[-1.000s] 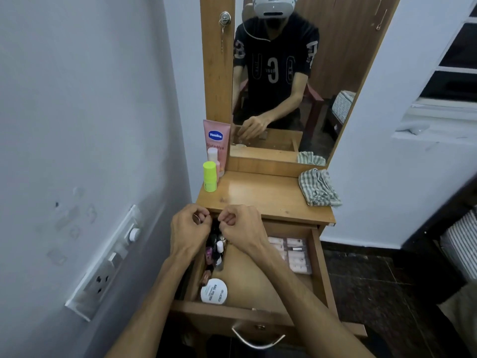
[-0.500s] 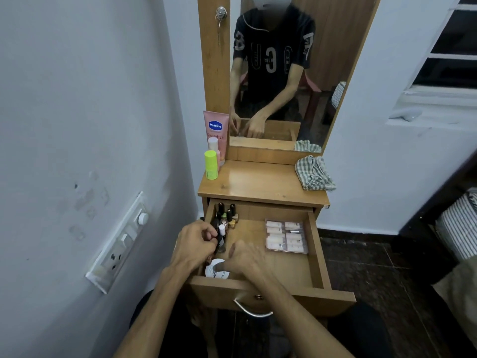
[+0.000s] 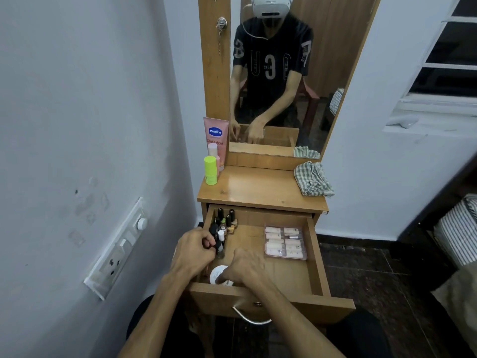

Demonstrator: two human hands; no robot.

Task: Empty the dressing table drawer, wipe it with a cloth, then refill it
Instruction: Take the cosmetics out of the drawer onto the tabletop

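On the tabletop — checked cloth, green stick, Vaseline tube.

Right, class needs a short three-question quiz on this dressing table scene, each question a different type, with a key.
1. True or false: the checked cloth lies inside the drawer.
2. Multiple choice: the right hand rests on A) the white round tub B) the green stick C) the clear case of small tubes.
3. Fill in: the left hand is at the cluster of small ____ in the drawer's left rear part.

Key: 1 false, it lies on the tabletop; 2 A; 3 bottles.
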